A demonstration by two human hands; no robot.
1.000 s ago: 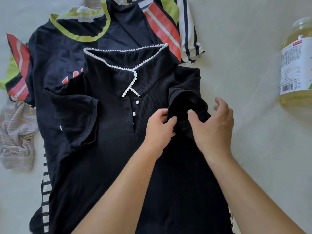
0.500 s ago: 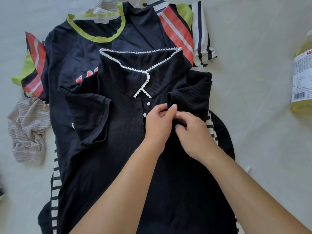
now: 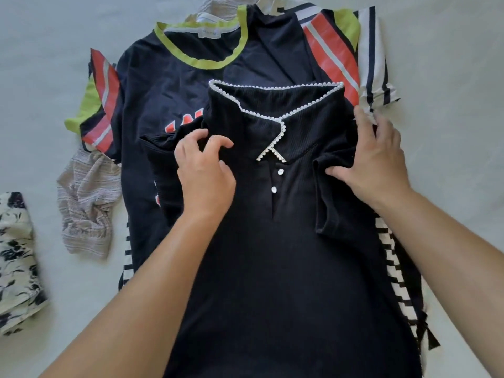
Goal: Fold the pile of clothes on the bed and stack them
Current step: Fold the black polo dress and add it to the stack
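Black ribbed polo shirt (image 3: pixel 286 241), pearl-trimmed collar, is lying face up on top of the pile on the bed (image 3: pixel 450 64). Its right sleeve is lying folded inward; right hand (image 3: pixel 379 165) is pressing that fold flat, fingers nearly straight, gripping nothing. Left hand (image 3: pixel 204 173) is hovering at the other shoulder, fingers curled like a claw, holding nothing yet. Left sleeve is looking unfolded. Underneath are waiting a navy tee with lime neckband (image 3: pixel 177 85) and a striped garment (image 3: pixel 376 64); beside them a crumpled grey top (image 3: pixel 87 208) and floral cloth (image 3: pixel 16 263). No finished stack is showing; most work is remaining.
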